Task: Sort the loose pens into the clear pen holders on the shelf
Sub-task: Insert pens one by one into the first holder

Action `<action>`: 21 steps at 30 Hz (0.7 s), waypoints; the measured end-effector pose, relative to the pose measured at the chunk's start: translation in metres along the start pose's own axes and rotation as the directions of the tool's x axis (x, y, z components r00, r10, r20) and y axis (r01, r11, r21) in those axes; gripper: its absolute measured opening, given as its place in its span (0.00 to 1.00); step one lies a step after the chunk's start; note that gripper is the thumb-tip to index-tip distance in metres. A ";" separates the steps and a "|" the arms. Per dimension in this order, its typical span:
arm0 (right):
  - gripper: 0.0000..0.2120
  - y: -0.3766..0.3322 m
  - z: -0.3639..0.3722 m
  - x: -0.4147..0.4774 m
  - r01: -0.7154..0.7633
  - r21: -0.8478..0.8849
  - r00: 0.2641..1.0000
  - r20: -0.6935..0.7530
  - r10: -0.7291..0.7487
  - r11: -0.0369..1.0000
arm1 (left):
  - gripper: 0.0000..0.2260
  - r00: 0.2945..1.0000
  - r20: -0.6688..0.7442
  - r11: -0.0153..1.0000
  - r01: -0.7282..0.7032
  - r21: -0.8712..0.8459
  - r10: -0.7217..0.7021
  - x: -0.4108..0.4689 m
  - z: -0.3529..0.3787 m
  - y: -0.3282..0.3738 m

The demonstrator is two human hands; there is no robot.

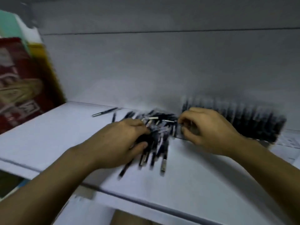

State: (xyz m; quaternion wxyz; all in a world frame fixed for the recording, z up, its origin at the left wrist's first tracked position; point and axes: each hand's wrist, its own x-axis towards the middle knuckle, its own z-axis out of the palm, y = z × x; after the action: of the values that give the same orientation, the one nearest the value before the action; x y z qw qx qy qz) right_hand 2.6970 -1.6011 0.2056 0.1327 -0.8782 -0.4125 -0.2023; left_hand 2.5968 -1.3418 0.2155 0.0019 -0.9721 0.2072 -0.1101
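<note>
Likely stationery shop or stockroom; view heavily blurred. White metal shelf [65,135] with plain grey-white back panel [146,70], retail-display style. Heap of many identical dark loose pens [162,127] lying on it. Just right of heap: long clear pen holder [243,120] packed with upright row of same dark pens. Far left of heap: red-and-yellow printed packaged goods [19,82], standing upright. Below heap: edge of second shelf tier [146,203].

White shelf [53,137]: open on the left, crowded centre and right.
Bare surface lies open between a red box [21,82] at far left and the heap of loose pens [158,127] mid-shelf; one stray pen [104,112] lies near the back wall [146,70]. Filled pen holders [243,120] block the right rear.
</note>
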 end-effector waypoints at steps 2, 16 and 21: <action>0.06 -0.017 0.010 0.025 -0.001 0.041 1.000 0.010 0.000 0.999 | 0.20 0.994 0.026 0.994 0.109 0.002 -0.109 -0.015 -0.004 -0.019; 0.07 -0.059 0.078 0.047 -0.087 0.197 0.990 -0.092 0.107 0.977 | 0.22 0.734 0.142 0.741 0.672 -0.011 -0.664 0.070 0.064 -0.163; 0.06 -0.049 0.086 0.048 -0.112 0.184 0.990 -0.059 0.124 0.977 | 0.29 0.747 0.203 0.763 0.647 -0.001 -0.633 0.086 0.074 -0.167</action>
State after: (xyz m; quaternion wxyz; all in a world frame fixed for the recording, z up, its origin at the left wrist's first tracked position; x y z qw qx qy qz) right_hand 2.7078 -1.5042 0.1552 0.2380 -0.8778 -0.3714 -0.1867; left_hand 2.7563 -1.2268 0.1701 -0.0509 -0.9894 -0.1357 -0.0030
